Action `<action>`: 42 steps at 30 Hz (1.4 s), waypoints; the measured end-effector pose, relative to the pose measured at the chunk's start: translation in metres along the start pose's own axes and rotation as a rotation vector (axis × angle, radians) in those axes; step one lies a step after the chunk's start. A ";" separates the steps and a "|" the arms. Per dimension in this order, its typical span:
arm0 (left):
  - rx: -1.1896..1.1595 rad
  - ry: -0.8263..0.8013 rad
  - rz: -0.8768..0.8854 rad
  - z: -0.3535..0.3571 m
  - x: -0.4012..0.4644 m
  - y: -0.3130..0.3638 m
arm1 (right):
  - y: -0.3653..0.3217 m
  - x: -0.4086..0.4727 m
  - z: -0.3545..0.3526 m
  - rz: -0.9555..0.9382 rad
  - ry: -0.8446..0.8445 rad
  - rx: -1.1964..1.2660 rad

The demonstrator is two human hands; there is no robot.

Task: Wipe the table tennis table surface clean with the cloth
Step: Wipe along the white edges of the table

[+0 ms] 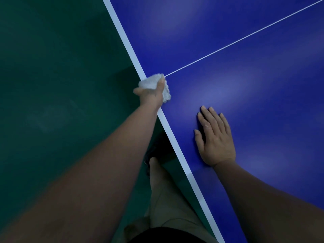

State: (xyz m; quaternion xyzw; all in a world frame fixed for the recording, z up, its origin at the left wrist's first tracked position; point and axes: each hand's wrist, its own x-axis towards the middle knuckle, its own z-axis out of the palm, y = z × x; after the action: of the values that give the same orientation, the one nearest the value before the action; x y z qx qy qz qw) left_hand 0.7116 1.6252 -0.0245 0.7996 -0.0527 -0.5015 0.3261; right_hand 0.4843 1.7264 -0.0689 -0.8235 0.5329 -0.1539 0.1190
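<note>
L hand [152,92] grips a white cloth [154,83], fingers curled round it, pressing it on the white edge stripe [126,41] of the blue desk [245,58] — right where the thin white centre line [245,36] meets that edge. Hand is blurred. R hand [214,137] lies flat, fingers straight and spread a bit, palm down on the desk near the edge, holding nothing. Green floor [52,85] beside — a leg in beige trousers [168,199] below.
</note>
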 end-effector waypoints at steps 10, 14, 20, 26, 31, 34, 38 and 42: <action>-0.033 -0.063 -0.089 0.008 -0.016 -0.037 | 0.002 0.001 0.000 0.002 -0.004 -0.001; -0.012 -0.002 -0.088 -0.003 0.019 0.028 | 0.001 0.001 -0.002 0.010 0.002 0.016; 0.033 0.021 -0.003 0.000 0.002 -0.015 | 0.002 0.002 -0.001 0.022 -0.005 0.024; 0.158 -0.105 -0.132 -0.001 -0.051 -0.055 | -0.002 0.004 -0.005 0.029 -0.041 0.013; 0.159 -0.115 -0.067 -0.006 -0.018 -0.009 | -0.005 0.015 -0.011 0.041 -0.095 0.005; 0.083 -0.066 -0.095 -0.008 0.006 0.033 | -0.022 0.042 -0.013 0.064 -0.084 0.019; 0.083 -0.040 -0.142 -0.011 0.030 0.067 | -0.042 0.101 -0.009 0.089 -0.058 0.066; 0.126 -0.041 -0.172 -0.016 0.044 0.089 | -0.055 0.168 0.010 0.042 -0.065 0.066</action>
State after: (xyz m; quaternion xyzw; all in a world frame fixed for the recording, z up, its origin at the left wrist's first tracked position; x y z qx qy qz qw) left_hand 0.7682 1.5451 -0.0023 0.8096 -0.0220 -0.5398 0.2294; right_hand 0.5992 1.5959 -0.0371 -0.8124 0.5405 -0.1420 0.1664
